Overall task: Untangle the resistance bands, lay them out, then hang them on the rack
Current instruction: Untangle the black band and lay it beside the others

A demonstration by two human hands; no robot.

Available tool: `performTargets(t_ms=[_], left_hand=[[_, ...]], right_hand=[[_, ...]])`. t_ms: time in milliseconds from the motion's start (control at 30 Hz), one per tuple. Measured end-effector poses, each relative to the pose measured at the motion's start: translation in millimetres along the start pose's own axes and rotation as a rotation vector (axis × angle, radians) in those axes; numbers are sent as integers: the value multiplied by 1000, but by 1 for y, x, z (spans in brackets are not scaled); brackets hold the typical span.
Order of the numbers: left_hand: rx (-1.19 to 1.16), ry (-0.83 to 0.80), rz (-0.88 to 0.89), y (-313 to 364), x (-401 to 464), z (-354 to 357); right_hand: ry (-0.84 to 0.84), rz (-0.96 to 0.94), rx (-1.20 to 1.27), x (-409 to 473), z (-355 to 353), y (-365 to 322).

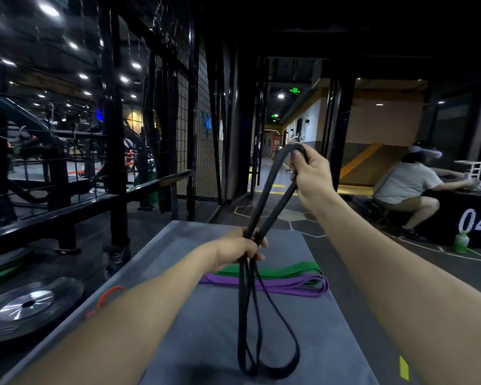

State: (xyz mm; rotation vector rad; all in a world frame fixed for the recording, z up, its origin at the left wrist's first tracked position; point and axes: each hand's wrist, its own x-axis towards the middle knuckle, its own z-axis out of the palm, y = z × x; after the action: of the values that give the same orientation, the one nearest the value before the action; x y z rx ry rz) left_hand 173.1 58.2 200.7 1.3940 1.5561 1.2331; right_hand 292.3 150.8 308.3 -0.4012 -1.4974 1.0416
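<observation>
A black resistance band (254,323) hangs doubled over the grey mat (206,329). My right hand (311,173) grips its top loop, raised high. Lower down, my left hand (240,250) grips the strands bunched together, and long loops dangle below it nearly to the mat. A green band (275,269) and a purple band (283,286) lie flat side by side across the mat, behind the hanging loops. A thin red band (106,300) lies at the mat's left edge, partly hidden by my left forearm.
Black metal rack frames and a rail (114,173) stand to the left. Weight plates (25,307) lie on the floor at lower left. A seated person (406,187) leans on a black box marked 04 (475,220) at right, with a green bottle (461,241) beside it.
</observation>
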Motion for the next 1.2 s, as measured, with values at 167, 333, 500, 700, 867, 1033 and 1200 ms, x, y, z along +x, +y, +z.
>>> performTargets(t_ms=[167,333,500,700,867,1033,1200], left_hand=[[39,40,-95,-26,7,-21],[112,88,-166,-45,28,-38],[459,158,-68,-45,67,-74],[858,240,-52,-38,94,-145],[1081,160,-129,-63,116,-156],[1063,-19,-156,-160,147,-102],[925,-180,-111,-224,167,-35]], right_hand=[[160,113,24,5,-26,39],[223,142,-195,5,-54,81],[200,224,-241,5,-59,129],[111,290,-173,6,-19,185],[122,401,-120,1,-10,239],[134,429,-451,-46,-59,304],[114,462,-781,-82,-121,337]])
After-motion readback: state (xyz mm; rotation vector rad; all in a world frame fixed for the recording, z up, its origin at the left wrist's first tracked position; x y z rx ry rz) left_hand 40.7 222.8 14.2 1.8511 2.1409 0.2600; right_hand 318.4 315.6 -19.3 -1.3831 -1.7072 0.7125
